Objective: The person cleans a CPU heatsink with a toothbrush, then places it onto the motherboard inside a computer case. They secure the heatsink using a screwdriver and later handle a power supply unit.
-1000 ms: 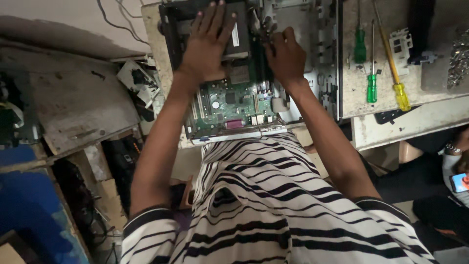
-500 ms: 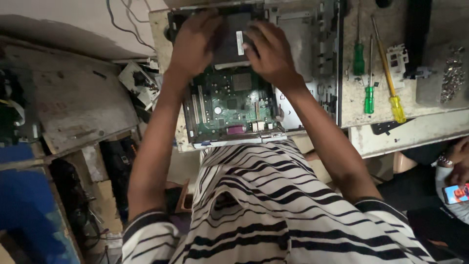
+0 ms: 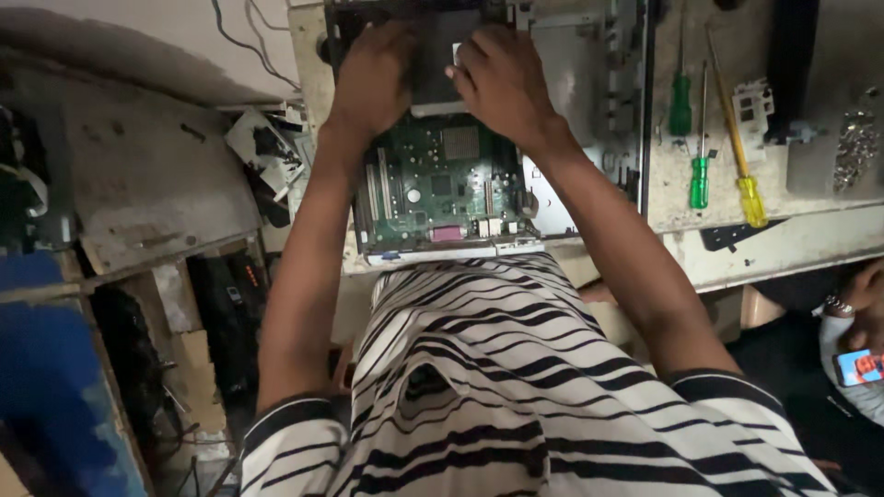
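An open computer case (image 3: 580, 83) lies on the workbench with a green motherboard (image 3: 442, 189) inside it. At the far end of the board sits a dark boxy drive unit (image 3: 440, 55). My left hand (image 3: 373, 78) grips its left side. My right hand (image 3: 497, 83) lies on its right side with fingers curled over the top edge. Both hands press on the same unit, and the part under the palms is hidden.
Two green-handled screwdrivers (image 3: 680, 101) (image 3: 700, 179) and a yellow-handled one (image 3: 748, 193) lie on the bench (image 3: 792, 239) to the right, beside a heap of screws (image 3: 856, 147). Dusty boards and junk (image 3: 147, 175) sit left. Another person's hand with a phone (image 3: 861, 364) shows at lower right.
My hands have moved toward the far end of the case and closed in on the dark drive unit. My right hand shifted left from the case side onto the unit.
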`<action>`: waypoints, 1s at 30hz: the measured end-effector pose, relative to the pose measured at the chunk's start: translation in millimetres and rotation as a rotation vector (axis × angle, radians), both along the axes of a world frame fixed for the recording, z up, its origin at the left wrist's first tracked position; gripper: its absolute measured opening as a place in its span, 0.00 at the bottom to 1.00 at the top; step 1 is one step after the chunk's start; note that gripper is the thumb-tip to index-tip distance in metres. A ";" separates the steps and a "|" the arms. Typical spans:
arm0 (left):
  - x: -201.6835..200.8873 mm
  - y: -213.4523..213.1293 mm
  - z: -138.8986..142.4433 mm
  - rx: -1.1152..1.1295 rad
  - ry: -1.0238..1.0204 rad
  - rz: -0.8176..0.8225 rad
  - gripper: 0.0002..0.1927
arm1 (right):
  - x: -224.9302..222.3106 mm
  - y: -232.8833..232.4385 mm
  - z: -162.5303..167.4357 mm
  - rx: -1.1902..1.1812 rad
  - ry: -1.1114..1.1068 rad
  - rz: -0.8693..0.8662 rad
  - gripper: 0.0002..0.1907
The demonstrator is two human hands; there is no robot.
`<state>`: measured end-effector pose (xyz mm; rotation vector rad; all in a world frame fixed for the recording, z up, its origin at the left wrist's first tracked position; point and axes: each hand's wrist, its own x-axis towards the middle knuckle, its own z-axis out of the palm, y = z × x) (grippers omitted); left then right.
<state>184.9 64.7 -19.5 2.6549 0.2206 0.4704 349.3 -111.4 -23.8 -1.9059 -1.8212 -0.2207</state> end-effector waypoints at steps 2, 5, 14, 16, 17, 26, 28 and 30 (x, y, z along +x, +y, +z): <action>0.3 -1.4 2.4 -0.045 0.043 0.016 0.23 | 1.3 -5.2 -1.2 -0.074 0.064 -0.013 0.11; -14.0 -15.8 -2.2 0.022 -0.120 0.098 0.23 | -5.4 -26.8 -2.5 0.063 0.105 0.024 0.20; -118.0 -89.4 3.0 -0.112 -0.121 0.292 0.24 | -70.6 -184.6 -7.2 0.331 0.368 -0.461 0.08; -134.7 -97.8 0.5 -0.115 -0.106 0.322 0.24 | -68.9 -213.9 -8.0 0.386 0.447 -0.641 0.04; -138.4 -99.4 -1.9 -0.131 -0.111 0.330 0.24 | -65.1 -224.1 -9.0 0.375 0.498 -0.719 0.03; -146.9 -97.8 -12.1 -0.165 -0.065 0.412 0.24 | 12.5 -237.8 -28.0 0.404 0.765 -0.764 0.05; -148.4 -98.8 -11.7 -0.188 -0.069 0.420 0.24 | 45.6 -231.9 -33.2 0.356 0.576 -0.717 0.05; -149.8 -99.8 -11.6 -0.201 -0.059 0.425 0.25 | 79.2 -222.8 -40.2 0.316 0.428 -0.739 0.06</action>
